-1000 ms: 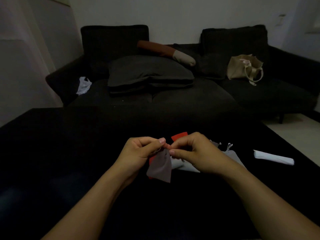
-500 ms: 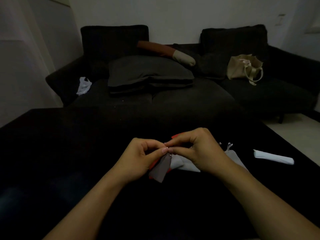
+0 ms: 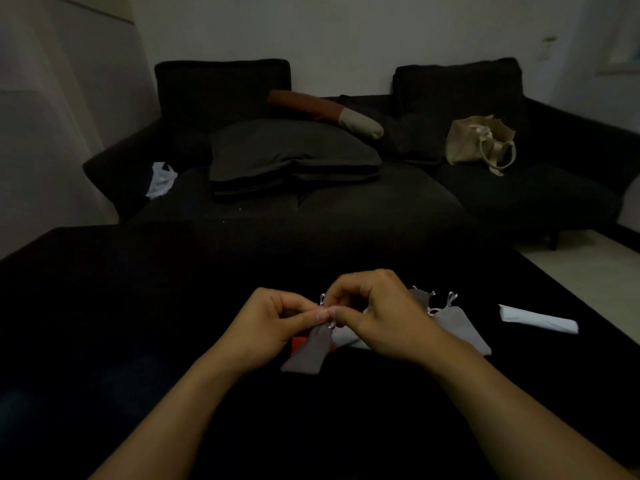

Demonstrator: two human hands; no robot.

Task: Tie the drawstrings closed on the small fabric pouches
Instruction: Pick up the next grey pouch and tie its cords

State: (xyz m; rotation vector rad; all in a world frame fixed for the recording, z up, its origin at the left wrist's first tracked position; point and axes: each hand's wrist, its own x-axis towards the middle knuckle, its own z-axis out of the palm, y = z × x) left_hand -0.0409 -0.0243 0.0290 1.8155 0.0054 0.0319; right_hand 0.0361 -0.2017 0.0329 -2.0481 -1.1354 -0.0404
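Observation:
A small grey pouch point(image 3: 306, 353) hangs from its gathered neck over the black table point(image 3: 104, 323). My left hand point(image 3: 266, 323) pinches that neck between thumb and forefinger. My right hand point(image 3: 377, 313) meets it fingertip to fingertip and pinches the pale drawstring point(image 3: 323, 301), whose loop sticks up just above the fingers. A red pouch point(image 3: 298, 342) lies partly hidden under the grey one. More grey pouches point(image 3: 460, 327) with tied strings lie to the right, behind my right hand.
A white folded packet point(image 3: 538, 318) lies on the table at the right. Beyond the table stands a dark sofa point(image 3: 346, 202) with a grey pillow point(image 3: 291, 154), a beige tote bag point(image 3: 479, 142) and a white plastic bag point(image 3: 161, 178).
The grey pouch's mouth has been drawn from open and flat into a gathered neck. Both hands stayed together at its top, and a string loop now shows above the fingers.

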